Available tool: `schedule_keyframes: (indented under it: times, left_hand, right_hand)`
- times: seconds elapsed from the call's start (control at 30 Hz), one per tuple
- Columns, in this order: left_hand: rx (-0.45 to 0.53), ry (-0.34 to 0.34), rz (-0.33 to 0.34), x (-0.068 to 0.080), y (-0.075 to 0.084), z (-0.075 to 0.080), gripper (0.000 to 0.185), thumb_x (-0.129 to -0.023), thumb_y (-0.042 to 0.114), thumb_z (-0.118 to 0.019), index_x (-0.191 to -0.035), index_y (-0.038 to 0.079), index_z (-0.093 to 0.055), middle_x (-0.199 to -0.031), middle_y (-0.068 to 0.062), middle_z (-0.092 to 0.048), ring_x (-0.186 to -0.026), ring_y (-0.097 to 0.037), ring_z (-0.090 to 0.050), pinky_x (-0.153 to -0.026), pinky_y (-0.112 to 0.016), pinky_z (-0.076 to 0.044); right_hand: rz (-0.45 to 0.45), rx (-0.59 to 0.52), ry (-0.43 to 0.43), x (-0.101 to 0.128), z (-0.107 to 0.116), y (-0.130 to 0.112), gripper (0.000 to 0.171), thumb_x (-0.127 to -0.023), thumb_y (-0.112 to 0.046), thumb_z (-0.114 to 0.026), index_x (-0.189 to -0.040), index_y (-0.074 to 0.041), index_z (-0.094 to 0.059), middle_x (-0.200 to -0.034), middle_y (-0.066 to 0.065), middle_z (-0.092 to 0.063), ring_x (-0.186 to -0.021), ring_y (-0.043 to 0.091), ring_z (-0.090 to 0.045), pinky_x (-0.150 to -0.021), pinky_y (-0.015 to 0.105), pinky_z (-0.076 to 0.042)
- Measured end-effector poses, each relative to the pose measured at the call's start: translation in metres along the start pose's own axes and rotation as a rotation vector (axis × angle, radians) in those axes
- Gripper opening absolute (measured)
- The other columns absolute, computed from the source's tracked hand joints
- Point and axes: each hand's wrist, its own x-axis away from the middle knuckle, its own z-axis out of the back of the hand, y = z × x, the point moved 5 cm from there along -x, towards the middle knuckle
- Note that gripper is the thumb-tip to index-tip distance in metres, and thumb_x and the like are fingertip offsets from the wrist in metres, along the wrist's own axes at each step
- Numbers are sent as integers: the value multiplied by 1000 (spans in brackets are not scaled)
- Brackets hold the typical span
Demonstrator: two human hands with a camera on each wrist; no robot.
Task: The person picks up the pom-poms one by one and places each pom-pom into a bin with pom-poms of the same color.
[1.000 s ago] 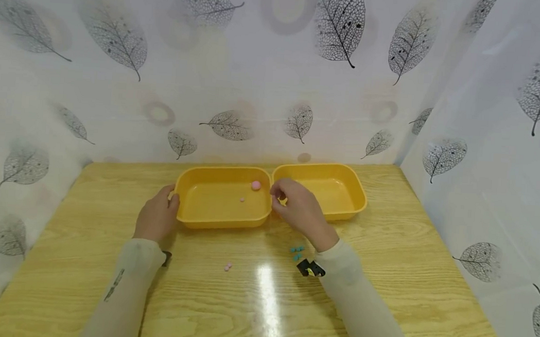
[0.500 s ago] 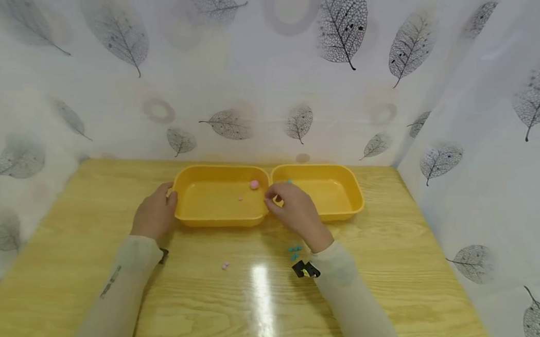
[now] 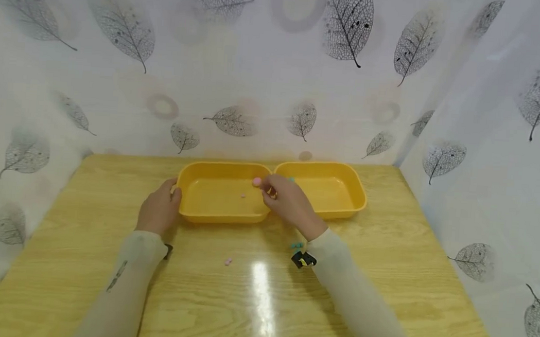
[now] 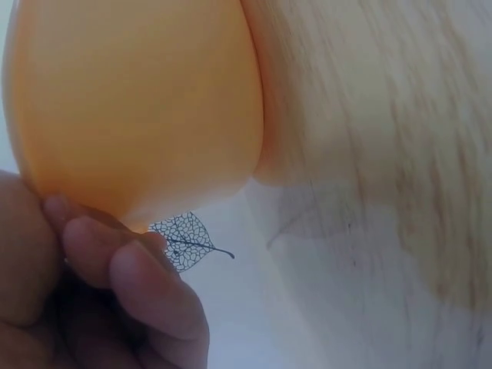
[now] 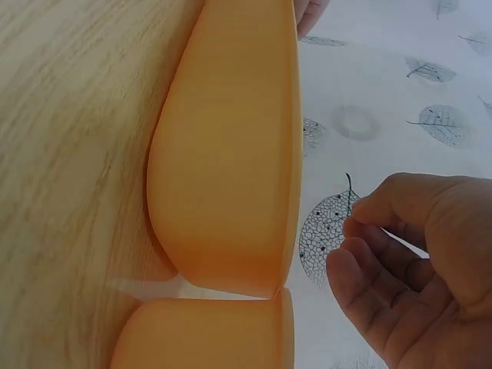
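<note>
My left hand grips the left end of a yellow plastic tray, thumb on the near side of its rim; the left wrist view shows the fingertips at the tray's edge. Inside this tray lie a round pink ball near its right end and a tiny pink piece. My right hand hovers over the meeting rims of the two trays, bent fingertips just beside the pink ball. In the right wrist view its fingers are loosely bent, with nothing seen between them.
A second yellow tray adjoins on the right, with a small teal piece inside. Several teal pieces lie near my right wrist, partly hidden. Small pink pieces lie on the wooden table. Leaf-patterned curtain stands behind.
My right hand has shifted slightly left, from the right tray's edge towards the pink ball. A teal piece has come into sight in the right tray. My left hand keeps its grip.
</note>
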Motion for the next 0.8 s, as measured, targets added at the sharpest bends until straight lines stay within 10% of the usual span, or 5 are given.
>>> schedule_keyframes:
  times: [0.43,0.8]
  left_hand:
    - [-31,45,-18,-2,8,7,53,-113,30,-32,-156,1,-38,-131,-29,-63,-87,-35,-59,-90,-58,-50]
    - [-6,18,-4,5,5,2,52,-112,28,-33,-157,0,-37,-138,-30,-59,-114,-47,-63,-103,-64,-45]
  right_hand:
    - [27,119,-249,-56,-2,-1,16,-101,-16,-64,-114,-10,-72,-107,4,-72,-96,19,-64,-89,36,-53]
    - [40,190,-388,-78,-32,8,12,-97,-12,-68,-108,-11,-72,-106,3,-71,-95,20,-61,-90,35,-52]
